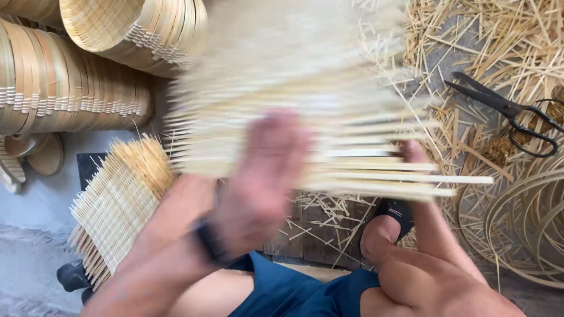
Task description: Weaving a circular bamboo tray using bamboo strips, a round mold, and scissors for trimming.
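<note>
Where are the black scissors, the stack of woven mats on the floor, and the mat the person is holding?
Black scissors (510, 109): head view, on the pivot where the blades meet the handles.
Stack of woven mats (120, 202): head view, on the top mat's woven face.
Held woven mat (305, 94): head view, on its blurred middle.

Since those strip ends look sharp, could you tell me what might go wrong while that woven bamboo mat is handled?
The woven mat bristles with loose strip ends near the left hand and right hand, so splinters are possible. Open scissors lie among the floor scraps, easy to overlook beside bare knees.
</note>
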